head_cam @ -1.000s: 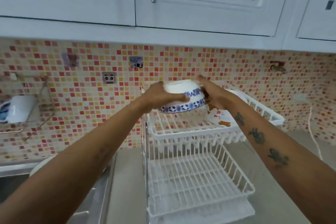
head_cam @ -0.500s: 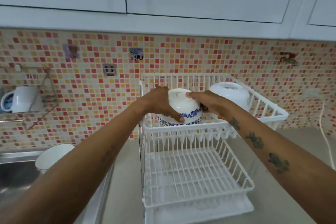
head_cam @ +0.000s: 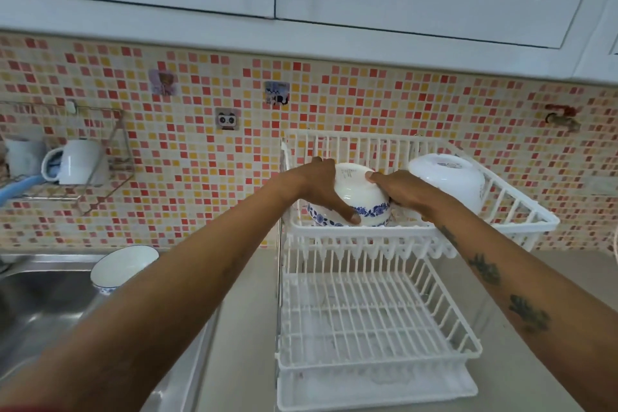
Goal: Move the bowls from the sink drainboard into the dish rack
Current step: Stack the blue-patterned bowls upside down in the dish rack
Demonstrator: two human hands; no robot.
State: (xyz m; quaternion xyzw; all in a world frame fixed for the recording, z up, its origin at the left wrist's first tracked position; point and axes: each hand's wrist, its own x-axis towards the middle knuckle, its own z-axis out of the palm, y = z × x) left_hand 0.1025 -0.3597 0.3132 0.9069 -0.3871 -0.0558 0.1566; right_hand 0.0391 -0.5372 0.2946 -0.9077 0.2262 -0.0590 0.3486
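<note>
Both hands on bowl (head_cam: pixel 351 192), inverted, rim down in rack (head_cam: pixel 418 231) top tier, left end. Left hand (head_cam: pixel 317 186) wraps left flank, fingers spread, thumb on blue rim band. Right hand (head_cam: pixel 399 189) cups right flank, fingertip on foot ring. Bowl between palms, base toward wall-side up. Looks seated; next likely release outward. Second bowl (head_cam: pixel 448 177) just right in rack, inverted. Third bowl (head_cam: pixel 122 266) left of rack by sink (head_cam: pixel 40 304), nearer left hand.
</note>
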